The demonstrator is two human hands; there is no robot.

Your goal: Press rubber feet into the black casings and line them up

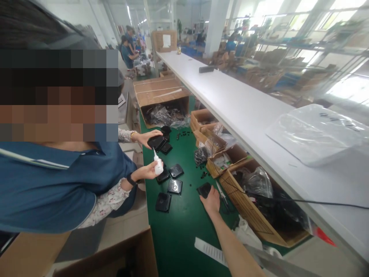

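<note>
My right hand (211,201) reaches forward over the green mat (178,231), fingers curled onto a black square part (204,189). My left hand is out of view. Several more black square parts (175,186) lie on the mat to the left. A co-worker in a blue top sits on the left. One of that person's hands holds a small white bottle (158,165) with its nozzle up. The other hand (144,136) grips a stack of black parts (157,142). Small black bits (184,134) are scattered on the mat further back.
Open cardboard boxes (230,154) holding plastic bags of parts line the mat's right side under a long white shelf (245,111). On that shelf lies a clear plastic bag (317,134); a black cable (331,202) crosses its front. A larger carton (161,94) stands behind.
</note>
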